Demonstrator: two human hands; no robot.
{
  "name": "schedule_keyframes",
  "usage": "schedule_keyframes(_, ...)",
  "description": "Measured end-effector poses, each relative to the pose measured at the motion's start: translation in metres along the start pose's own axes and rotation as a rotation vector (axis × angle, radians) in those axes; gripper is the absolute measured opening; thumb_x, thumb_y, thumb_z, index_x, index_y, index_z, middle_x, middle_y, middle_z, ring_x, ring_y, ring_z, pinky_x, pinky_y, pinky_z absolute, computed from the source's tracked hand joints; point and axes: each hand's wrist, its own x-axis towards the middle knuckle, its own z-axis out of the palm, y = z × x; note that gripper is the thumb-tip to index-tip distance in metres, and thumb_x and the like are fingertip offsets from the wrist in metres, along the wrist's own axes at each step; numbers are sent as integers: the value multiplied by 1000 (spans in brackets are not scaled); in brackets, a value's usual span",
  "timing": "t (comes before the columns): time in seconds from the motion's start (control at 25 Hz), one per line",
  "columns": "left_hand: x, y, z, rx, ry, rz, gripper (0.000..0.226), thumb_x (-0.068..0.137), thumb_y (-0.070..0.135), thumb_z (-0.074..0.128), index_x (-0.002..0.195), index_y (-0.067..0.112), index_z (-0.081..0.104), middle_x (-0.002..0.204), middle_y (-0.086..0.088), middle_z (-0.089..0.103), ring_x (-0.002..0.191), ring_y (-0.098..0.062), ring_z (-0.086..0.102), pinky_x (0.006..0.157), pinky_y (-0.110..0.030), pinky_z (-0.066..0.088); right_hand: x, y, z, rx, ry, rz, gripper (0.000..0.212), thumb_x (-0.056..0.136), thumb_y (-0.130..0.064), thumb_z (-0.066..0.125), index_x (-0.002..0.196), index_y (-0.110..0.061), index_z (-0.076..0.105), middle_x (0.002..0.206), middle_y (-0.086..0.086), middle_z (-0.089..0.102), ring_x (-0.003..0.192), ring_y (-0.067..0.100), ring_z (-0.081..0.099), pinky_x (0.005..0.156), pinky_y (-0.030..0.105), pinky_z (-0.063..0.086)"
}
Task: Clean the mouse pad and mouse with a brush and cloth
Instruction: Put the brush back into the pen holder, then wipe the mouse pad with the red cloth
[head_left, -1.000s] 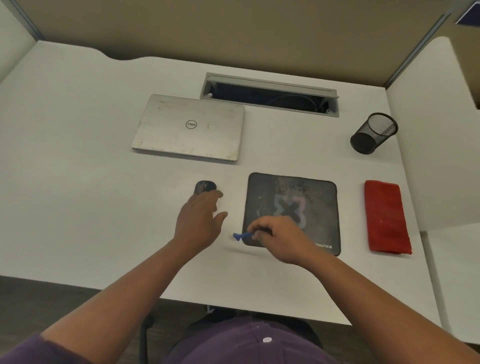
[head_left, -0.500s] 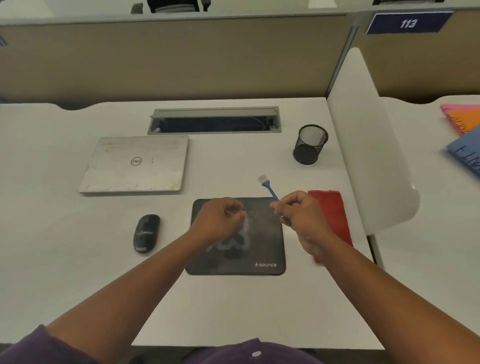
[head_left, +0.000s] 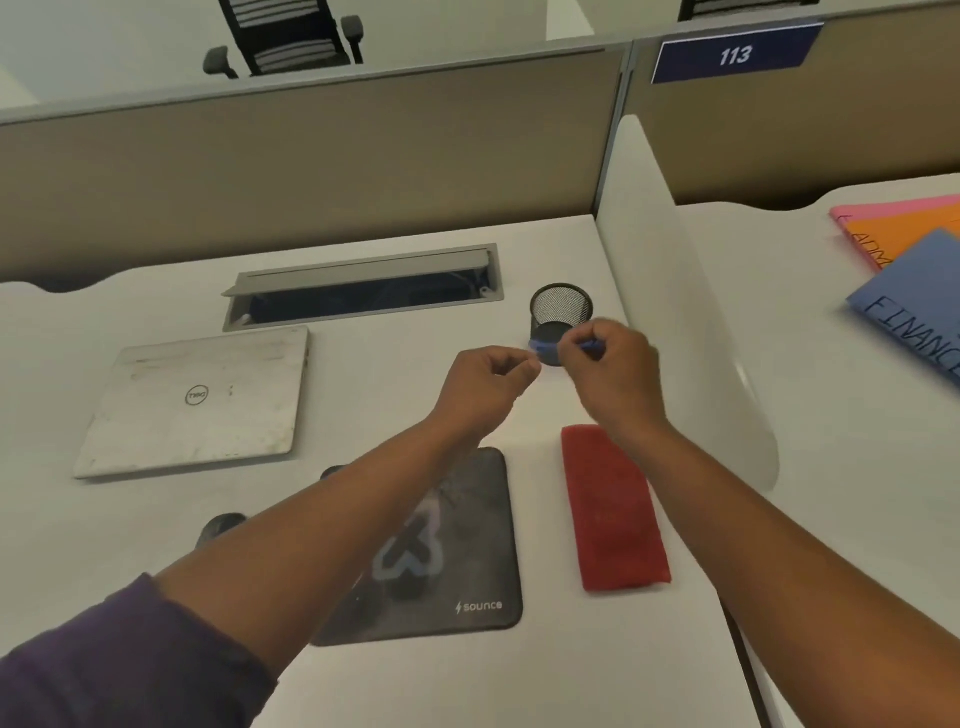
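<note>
A: We start at the right hand (head_left: 605, 371): its fingers are curled round the blue brush (head_left: 545, 347), held up in front of the mesh pen cup (head_left: 561, 312). The left hand (head_left: 485, 387) is curled too, fingertips at the brush's head end, but the blur keeps us from telling whether it pinches the bristles or only nears them.

B: So what do we worry about first?

A: Both hands hover above the desk, past the far edge of the mouse pad (head_left: 436, 551). If the left fingers are flicking dust off the bristles, we judge it could fall on the white desk (head_left: 363, 405) or back on the pad, undoing the brushing.

B: And the cup?

A: It looks light and stands just behind the brush. A sideways swing of the right hand might tip it.

B: The other task things?

A: The red cloth (head_left: 610, 509) lies folded just right of the pad, under the right forearm. The mouse (head_left: 221, 527) sits left of the pad, half hidden by the left arm, so a lowering elbow could knock it. The closed Dell laptop (head_left: 192, 400) lies farther left, near the open cable tray (head_left: 363, 291).
</note>
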Motion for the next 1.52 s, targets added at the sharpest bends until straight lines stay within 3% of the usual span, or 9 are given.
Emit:
schedule_keyframes(0.12, 37, 6, 10, 261, 38, 82, 46, 87, 32, 75, 130, 21, 61, 124, 5, 63, 105, -13, 63, 88, -28, 49, 47, 1, -4, -359, 103, -187, 9, 89, -20, 66, 87, -14, 72, 82, 3, 74, 69, 18, 63, 53, 19, 38)
schedule_keyframes(0.2, 61, 8, 13, 441, -7, 135, 77, 83, 36, 78, 149, 22, 40, 150, 1, 45, 134, -20, 44, 109, -37, 40, 67, 7, 4, -495, 54, -168, 11, 92, -21, 64, 93, -15, 73, 88, 5, 75, 76, 23, 66, 51, 18, 35)
schedule_keyframes(0.32, 97, 7, 16, 670, -83, 278, 99, 80, 41, 80, 158, 22, 22, 162, 1, 27, 148, -24, 23, 120, -44, 23, 82, 18, 22, -629, -21, -131, 16, 94, -21, 59, 98, -19, 74, 91, 4, 74, 88, 25, 62, 58, 27, 47)
schedule_keyframes(0.52, 127, -10, 17, 828, -137, 351, 93, 82, 48, 76, 157, 22, 27, 162, 3, 28, 149, -28, 20, 117, -53, 25, 100, 32, 40, -717, -89, -114, 15, 90, -14, 60, 99, -17, 71, 90, 3, 68, 95, 26, 52, 59, 31, 40)
schedule_keyframes(0.76, 133, -21, 6, 827, -176, 340, 91, 83, 51, 75, 157, 24, 28, 163, 5, 27, 147, -22, 27, 117, -49, 28, 96, 45, 45, -743, -130, -150, 23, 94, -24, 52, 103, -13, 70, 99, 6, 67, 99, 31, 52, 61, 33, 36)
schedule_keyframes(1.0, 88, -34, -1, 628, 8, 378, 73, 84, 35, 77, 147, 17, 44, 148, -4, 46, 133, -24, 42, 112, -40, 35, 42, 51, 25, -502, 17, -258, 30, 90, -23, 59, 119, -14, 64, 113, 6, 62, 101, 27, 54, 74, 27, 39)
schedule_keyframes(1.12, 42, -53, 8, 463, -43, 247, 67, 83, 31, 79, 141, 17, 49, 130, -4, 54, 114, -20, 54, 100, -34, 44, -6, 64, 17, -419, -51, -214, 32, 90, -24, 57, 120, -16, 65, 115, 3, 62, 104, 23, 56, 83, 33, 49)
schedule_keyframes(1.28, -9, -71, 27, 268, -146, -87, 54, 83, 34, 79, 131, 23, 55, 116, 7, 61, 97, -9, 62, 81, -23, 51, -48, 82, 4, -339, -127, -60, 29, 92, -21, 59, 121, -20, 64, 120, -2, 62, 108, 20, 57, 92, 41, 52)
schedule_keyframes(1.52, -54, -90, 53, 30, -244, -331, 53, 87, 28, 75, 134, 19, 54, 126, 3, 61, 110, -8, 60, 93, -28, 49, -95, 109, -11, -318, -93, 99, 35, 89, -16, 63, 124, -19, 63, 132, 0, 57, 120, 22, 52, 101, 36, 44)
